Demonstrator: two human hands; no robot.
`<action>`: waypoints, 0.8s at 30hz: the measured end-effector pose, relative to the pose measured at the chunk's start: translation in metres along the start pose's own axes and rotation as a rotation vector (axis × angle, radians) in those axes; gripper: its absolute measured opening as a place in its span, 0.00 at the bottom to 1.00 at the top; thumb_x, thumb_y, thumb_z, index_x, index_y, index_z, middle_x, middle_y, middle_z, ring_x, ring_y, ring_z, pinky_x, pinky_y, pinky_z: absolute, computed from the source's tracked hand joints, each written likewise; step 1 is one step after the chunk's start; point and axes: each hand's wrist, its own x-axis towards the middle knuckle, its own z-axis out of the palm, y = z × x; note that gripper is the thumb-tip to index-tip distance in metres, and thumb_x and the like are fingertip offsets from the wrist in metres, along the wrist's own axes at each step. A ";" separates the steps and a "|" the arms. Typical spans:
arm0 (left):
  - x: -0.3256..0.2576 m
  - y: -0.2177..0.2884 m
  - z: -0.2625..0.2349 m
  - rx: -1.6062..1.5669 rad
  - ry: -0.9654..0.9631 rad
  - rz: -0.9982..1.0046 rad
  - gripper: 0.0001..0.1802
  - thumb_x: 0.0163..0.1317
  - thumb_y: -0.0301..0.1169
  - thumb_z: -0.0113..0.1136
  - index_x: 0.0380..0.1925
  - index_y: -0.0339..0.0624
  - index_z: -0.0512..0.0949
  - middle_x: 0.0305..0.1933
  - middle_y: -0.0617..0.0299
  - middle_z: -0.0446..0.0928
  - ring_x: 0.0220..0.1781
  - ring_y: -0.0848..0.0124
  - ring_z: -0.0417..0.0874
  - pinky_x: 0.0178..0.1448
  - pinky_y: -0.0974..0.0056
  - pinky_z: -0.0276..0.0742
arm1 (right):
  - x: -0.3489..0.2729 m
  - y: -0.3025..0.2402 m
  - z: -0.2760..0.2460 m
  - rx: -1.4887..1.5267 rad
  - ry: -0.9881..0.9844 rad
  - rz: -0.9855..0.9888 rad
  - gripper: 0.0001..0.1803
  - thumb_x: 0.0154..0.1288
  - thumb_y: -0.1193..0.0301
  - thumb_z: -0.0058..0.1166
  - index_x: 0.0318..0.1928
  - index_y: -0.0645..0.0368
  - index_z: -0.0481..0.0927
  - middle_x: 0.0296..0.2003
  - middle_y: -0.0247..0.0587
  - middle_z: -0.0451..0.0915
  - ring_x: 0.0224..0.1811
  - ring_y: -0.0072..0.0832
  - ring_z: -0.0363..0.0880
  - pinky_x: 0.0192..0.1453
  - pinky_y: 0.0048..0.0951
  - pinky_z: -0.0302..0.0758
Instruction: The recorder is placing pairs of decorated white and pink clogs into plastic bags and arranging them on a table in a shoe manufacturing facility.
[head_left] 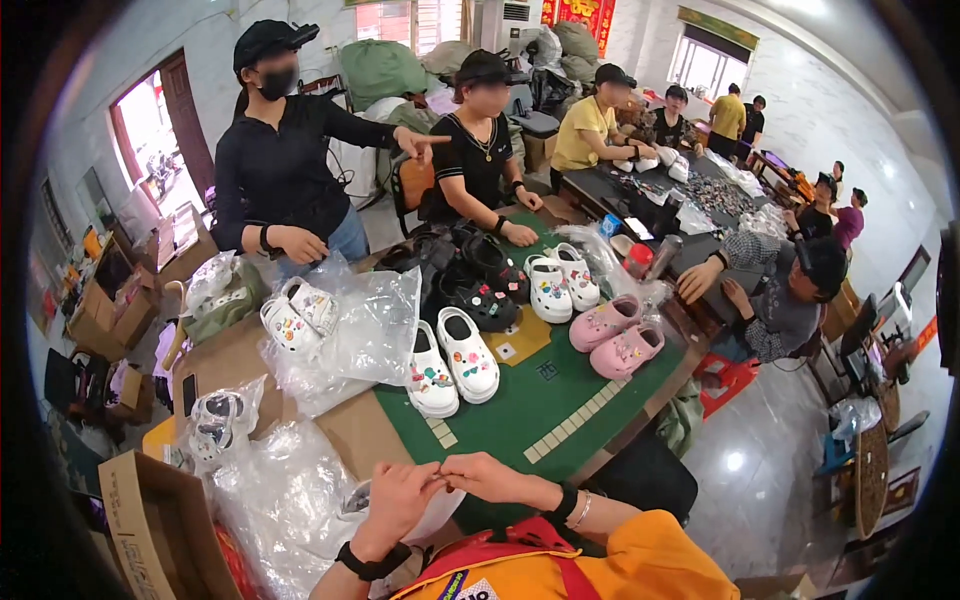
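My left hand (396, 503) and my right hand (492, 477) meet at the near edge of the table, fingertips pinched together. Whatever is between them is too small to make out. Below them a white object (440, 512) shows, mostly hidden by my hands and orange top. Just beyond stands a pair of white clogs (468, 356) with colourful charms. Behind it lie black clogs (484, 303) with charms. Another white charmed pair (550, 290) and a pink pair (628, 350) stand to the right.
A green mat (500, 428) carries a row of pale tiles (577, 420). Clear plastic bags (375, 335) with white clogs (300, 318) lie left, near a cardboard box (165, 530). Two people stand or sit across the table, one pointing. A dark table (600, 190) beyond holds many small pieces.
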 end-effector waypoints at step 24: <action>-0.046 -0.036 -0.031 0.055 -0.241 -0.267 0.04 0.46 0.29 0.58 0.21 0.43 0.74 0.23 0.58 0.74 0.28 0.59 0.74 0.35 0.58 0.66 | -0.012 0.009 -0.013 -0.088 0.162 0.095 0.08 0.59 0.71 0.47 0.35 0.63 0.74 0.26 0.41 0.73 0.27 0.29 0.74 0.30 0.25 0.70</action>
